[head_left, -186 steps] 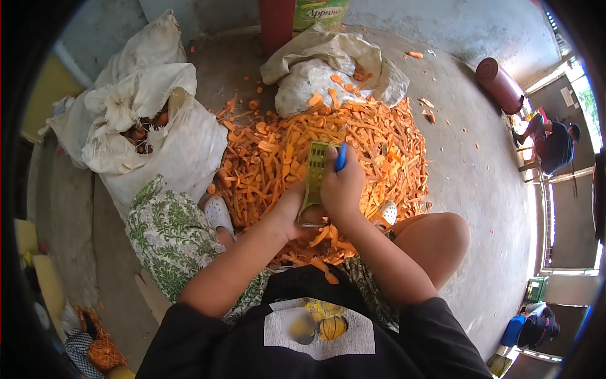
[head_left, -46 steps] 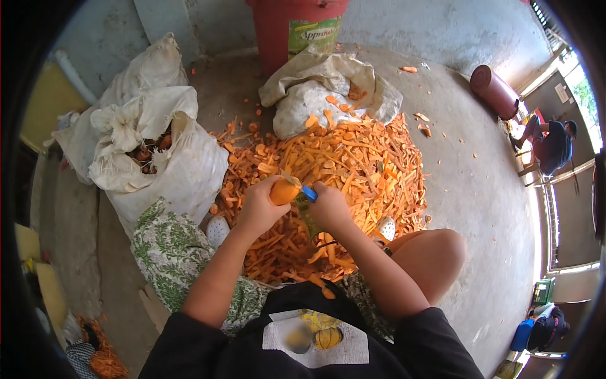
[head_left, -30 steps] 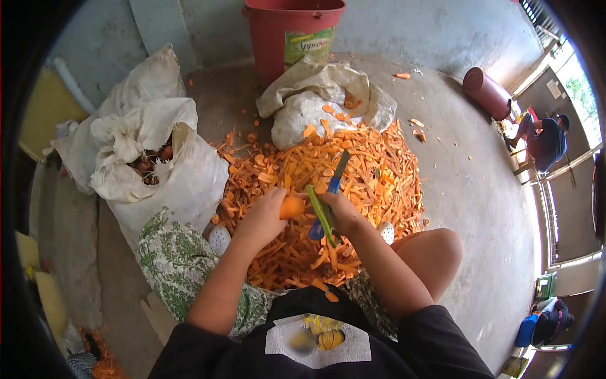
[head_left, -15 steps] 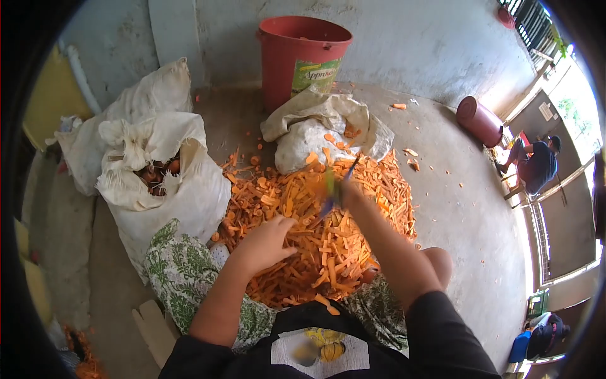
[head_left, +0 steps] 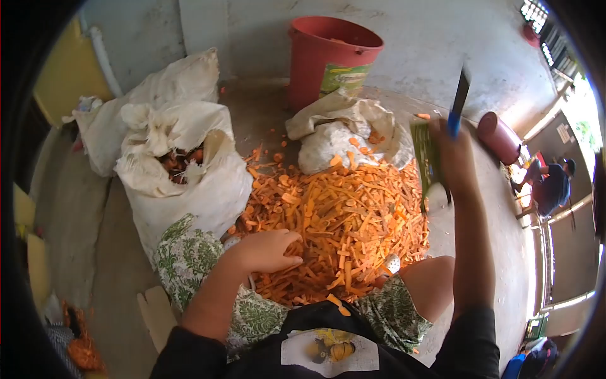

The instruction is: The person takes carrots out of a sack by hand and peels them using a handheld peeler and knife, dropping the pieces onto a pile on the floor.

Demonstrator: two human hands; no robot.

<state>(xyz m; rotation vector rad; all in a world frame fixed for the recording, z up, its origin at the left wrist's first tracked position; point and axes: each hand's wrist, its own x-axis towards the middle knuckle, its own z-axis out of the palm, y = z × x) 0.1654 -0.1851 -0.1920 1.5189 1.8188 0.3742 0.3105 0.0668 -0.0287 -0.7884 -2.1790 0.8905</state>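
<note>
My right hand [head_left: 456, 155] is raised to the right of the heap, closed around a knife [head_left: 460, 101] with a blue handle and a dark blade pointing up. A flat green packet-like piece [head_left: 424, 148] hangs against the same hand; whether the fingers grip it is unclear. My left hand [head_left: 268, 251] rests at the near left edge of a big heap of orange cut root strips [head_left: 353, 215]. Its thumb and fingers are apart, with nothing visible between them. Part of its fingertips is lost among the strips.
An open white sack [head_left: 183, 208] with reddish-brown roots stands left, another sack [head_left: 189, 76] behind it. A crumpled sack [head_left: 322, 148] lies behind the heap, before a red bin [head_left: 306, 69]. Right are a toppled dark red barrel [head_left: 495, 136] and a seated person [head_left: 552, 189].
My right hand has swung up and right, away from the heap, with the knife and the green piece. My left hand stays by the heap's near left edge. The view has shifted left.
</note>
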